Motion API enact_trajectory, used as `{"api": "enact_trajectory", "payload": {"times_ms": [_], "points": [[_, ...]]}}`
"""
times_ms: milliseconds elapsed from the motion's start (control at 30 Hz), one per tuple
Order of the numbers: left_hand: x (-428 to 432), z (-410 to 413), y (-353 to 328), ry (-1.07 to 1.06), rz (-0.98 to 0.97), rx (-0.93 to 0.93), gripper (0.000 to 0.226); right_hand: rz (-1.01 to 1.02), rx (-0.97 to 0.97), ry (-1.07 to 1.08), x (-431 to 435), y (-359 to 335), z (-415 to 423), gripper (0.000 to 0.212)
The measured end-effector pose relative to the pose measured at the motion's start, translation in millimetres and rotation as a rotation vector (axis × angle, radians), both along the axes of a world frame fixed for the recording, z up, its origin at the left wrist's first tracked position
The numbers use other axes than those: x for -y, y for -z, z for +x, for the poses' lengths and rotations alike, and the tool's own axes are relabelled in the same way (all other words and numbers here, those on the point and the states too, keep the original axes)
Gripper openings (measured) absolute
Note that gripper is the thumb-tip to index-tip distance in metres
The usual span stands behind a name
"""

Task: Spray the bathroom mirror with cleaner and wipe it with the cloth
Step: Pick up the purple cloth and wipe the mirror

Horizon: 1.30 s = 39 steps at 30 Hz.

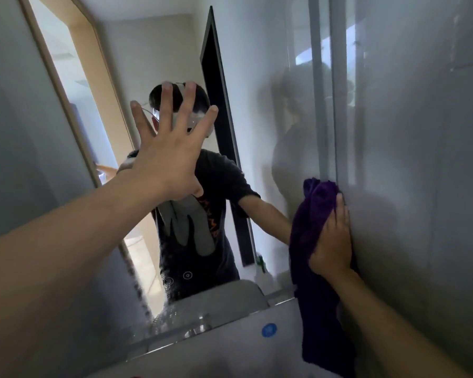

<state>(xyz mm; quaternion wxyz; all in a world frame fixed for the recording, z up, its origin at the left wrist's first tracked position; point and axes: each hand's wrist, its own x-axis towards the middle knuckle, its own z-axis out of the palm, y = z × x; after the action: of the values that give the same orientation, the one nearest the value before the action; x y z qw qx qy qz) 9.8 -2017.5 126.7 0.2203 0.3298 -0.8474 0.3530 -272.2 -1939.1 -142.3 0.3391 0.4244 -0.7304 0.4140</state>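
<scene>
The bathroom mirror [262, 91] fills the wall ahead and reflects me, a doorway and a dark door. My left hand [167, 148] is raised in front of it with fingers spread wide and holds nothing; whether it touches the glass I cannot tell. My right hand [332, 238] presses a purple cloth [311, 214] flat against the mirror's right edge, where it meets the side wall. The cloth's loose end hangs down past the mirror's lower edge. Spray droplets cling to the glass at the lower left [137, 282]. A spray bottle appears only as a reflection [261, 264].
A glossy grey wall [421, 159] stands close on the right. Below the mirror lies a white surface [230, 345] with a blue round sticker [269, 330]. A grey wall panel [17, 132] borders the left.
</scene>
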Motion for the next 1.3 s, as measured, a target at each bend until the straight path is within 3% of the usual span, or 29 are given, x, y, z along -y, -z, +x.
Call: {"api": "enact_trajectory", "payload": {"times_ms": [133,267,400,500,567,633,800,967,1133,1300], "points": [[-1.5,0.7,-0.6,0.001,0.008,0.004,0.152,-0.081,0.232,-0.019,5.9,20.1,11.2,0.149],[-0.6,1.2,-0.3,0.011,0.018,0.007,0.153,-0.224,0.396,-0.027,7.3,39.4,36.0,0.108],[0.8,0.2,-0.3,0.016,0.028,0.005,0.153,-0.329,0.615,-0.027,21.4,54.2,75.2,0.083],[0.0,-0.1,0.0,0.006,0.041,0.011,0.153,-0.276,0.740,-0.046,33.2,46.2,124.7,0.103],[-1.1,-0.5,-0.1,-0.002,0.043,0.008,0.153,-0.258,0.772,-0.066,41.2,29.3,166.0,0.105],[-2.6,-1.0,-0.5,-0.004,0.042,0.009,0.152,-0.223,0.687,-0.130,52.1,11.2,205.2,0.088],[-7.9,0.2,-1.9,-0.032,0.059,0.027,0.152,0.273,-0.204,-0.243,81.4,16.7,266.1,0.093],[-14.0,0.6,-1.2,-0.023,0.038,0.042,0.148,0.346,-0.595,-0.217,79.2,32.6,240.9,0.082],[2.3,49.8,21.4,0.050,-0.070,-0.019,0.137,0.255,-0.642,-0.266,65.8,37.1,205.1,0.084],[44.3,134.8,14.7,-0.126,-0.074,-0.106,0.142,0.000,-0.249,-0.227,57.2,7.1,193.8,0.084]]}}
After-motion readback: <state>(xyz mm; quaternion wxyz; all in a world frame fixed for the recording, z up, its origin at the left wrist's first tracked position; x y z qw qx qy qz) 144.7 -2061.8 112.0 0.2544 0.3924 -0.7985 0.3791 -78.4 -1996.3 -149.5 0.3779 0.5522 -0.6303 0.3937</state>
